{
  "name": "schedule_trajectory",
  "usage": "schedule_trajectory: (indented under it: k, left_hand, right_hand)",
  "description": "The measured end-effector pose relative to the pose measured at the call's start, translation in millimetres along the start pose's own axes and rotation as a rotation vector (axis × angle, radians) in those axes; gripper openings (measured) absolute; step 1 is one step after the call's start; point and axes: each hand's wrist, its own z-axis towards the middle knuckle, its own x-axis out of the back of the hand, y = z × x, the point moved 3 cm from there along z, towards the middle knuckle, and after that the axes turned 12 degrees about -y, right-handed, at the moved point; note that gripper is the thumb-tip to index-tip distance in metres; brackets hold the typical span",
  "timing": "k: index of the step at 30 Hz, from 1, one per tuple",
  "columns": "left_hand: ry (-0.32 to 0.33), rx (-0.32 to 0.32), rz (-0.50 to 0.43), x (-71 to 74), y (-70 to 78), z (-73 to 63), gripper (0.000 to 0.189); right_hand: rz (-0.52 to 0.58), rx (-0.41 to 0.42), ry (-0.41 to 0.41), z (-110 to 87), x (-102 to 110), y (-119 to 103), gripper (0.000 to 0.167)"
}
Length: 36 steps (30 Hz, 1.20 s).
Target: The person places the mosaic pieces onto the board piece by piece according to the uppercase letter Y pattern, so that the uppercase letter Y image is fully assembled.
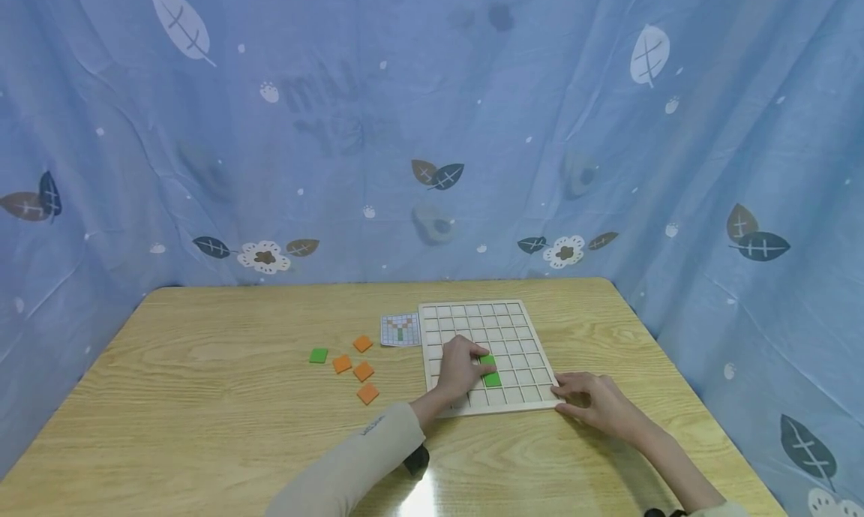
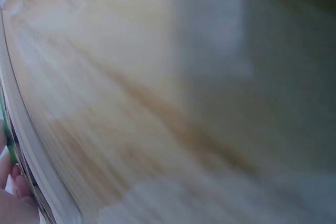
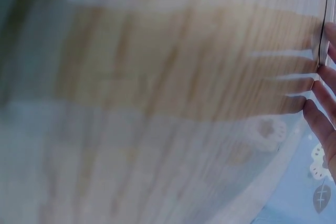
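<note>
A pale wooden grid board [image 1: 511,345] lies on the table in the head view. My left hand [image 1: 459,367] reaches over it and pinches a green square tile [image 1: 487,360] between thumb and index finger, low over the cells. Just in front of that tile, a second green tile [image 1: 493,380] sits in the grid. At the board's near right corner, my right hand [image 1: 597,403] rests its fingertips against the edge, fingers stretched out and thumb apart. In the left wrist view, a bit of green shows beside the fingertips [image 2: 10,169]; the right wrist view shows spread fingers [image 3: 320,121].
Left of the board lie several orange tiles [image 1: 364,371] and one loose green tile [image 1: 318,356]. A small printed pattern card [image 1: 400,330] touches the board's left side. The wooden table [image 1: 223,397] ends at a blue patterned curtain [image 1: 364,127].
</note>
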Motion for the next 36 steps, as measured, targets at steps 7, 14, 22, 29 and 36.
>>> schedule_trajectory:
  k: [7,14,22,29,36]
  left_hand:
    - [0.003,-0.008,-0.008,-0.9,-1.3,-0.9,0.023]
    - [0.009,0.000,-0.014,-1.9,-1.7,-0.1,0.023]
    - [-0.028,-0.012,-0.074,4.4,-2.1,0.3,0.021]
    - [-0.079,-0.039,-0.049,8.7,-2.9,2.0,0.019]
    - [-0.150,-0.036,-0.016,13.2,-4.5,6.7,0.020]
  right_hand:
    - [-0.004,0.005,0.001,-0.1,-0.6,0.7,0.024]
    - [-0.002,0.005,0.000,0.2,-0.7,0.2,0.023]
    - [-0.011,0.015,0.021,0.2,-1.7,0.7,0.023]
    - [-0.008,0.014,0.019,-0.1,-2.0,0.9,0.023]
    - [-0.007,0.021,0.034,-0.3,-1.0,-0.9,0.023]
